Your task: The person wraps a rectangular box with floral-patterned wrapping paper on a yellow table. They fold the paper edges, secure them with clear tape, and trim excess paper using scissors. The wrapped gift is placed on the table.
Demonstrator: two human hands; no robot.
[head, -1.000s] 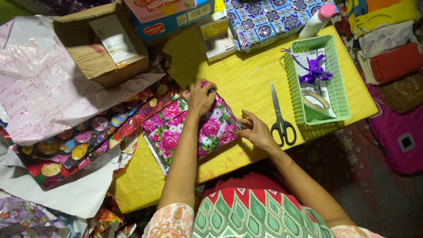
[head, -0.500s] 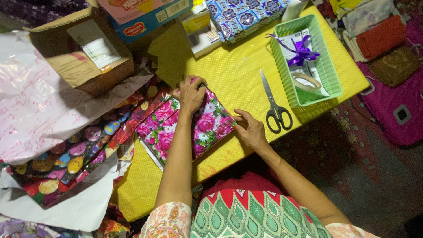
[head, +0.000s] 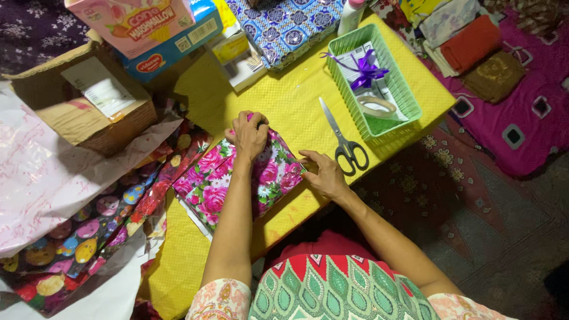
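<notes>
A flat package wrapped in pink floral paper [head: 213,181] lies on the yellow table [head: 290,106]. My left hand [head: 249,135] presses down on the package's far edge, fingers curled over the fold. At the package's right corner my right hand [head: 322,173] pinches and holds the paper. Black-handled scissors [head: 342,142] lie just right of my right hand.
A green basket [head: 403,98] with a purple ribbon bow [head: 363,71] and a tape roll [head: 376,105] stands at the right. A cardboard box [head: 83,109], colourful wrapping sheets [head: 89,219], a blue patterned parcel [head: 284,26] and folded cloths [head: 468,41] surround the table.
The view has shifted, so everything sits further left and up in frame. Both hands stay on the floral package, the right hand closing in on its corner.
</notes>
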